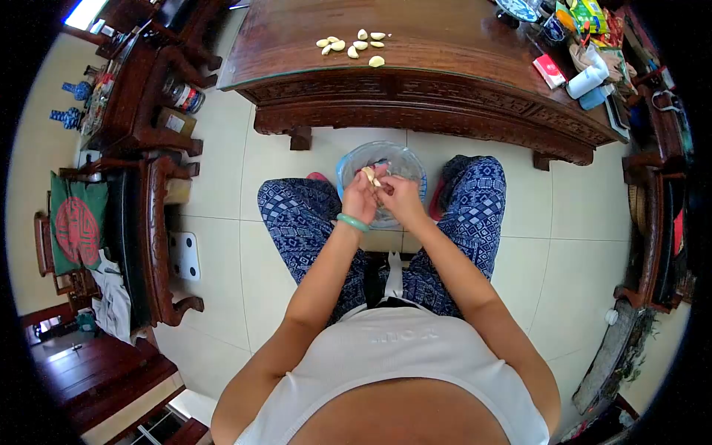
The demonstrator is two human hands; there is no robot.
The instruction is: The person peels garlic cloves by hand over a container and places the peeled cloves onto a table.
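Between my knees stands a round bin (343, 165) with a clear bag lining, and both my hands are over it. My left hand (359, 199), with a green bangle at the wrist, is curled round a piece of garlic (368, 173). The fingers of my right hand (400, 199) pinch at the same garlic from the other side. What lies inside the bin is mostly hidden by my hands. Several pale peeled garlic cloves (338, 45) lie on the wooden table (297, 63) in front of me, near its edge.
On the table's right side are a red and white box (549, 71), a white bottle (587, 81) and colourful packets (588, 16). A dark wooden chair with a green cushion (78, 222) stands at the left. A white stool (185, 256) is beside it.
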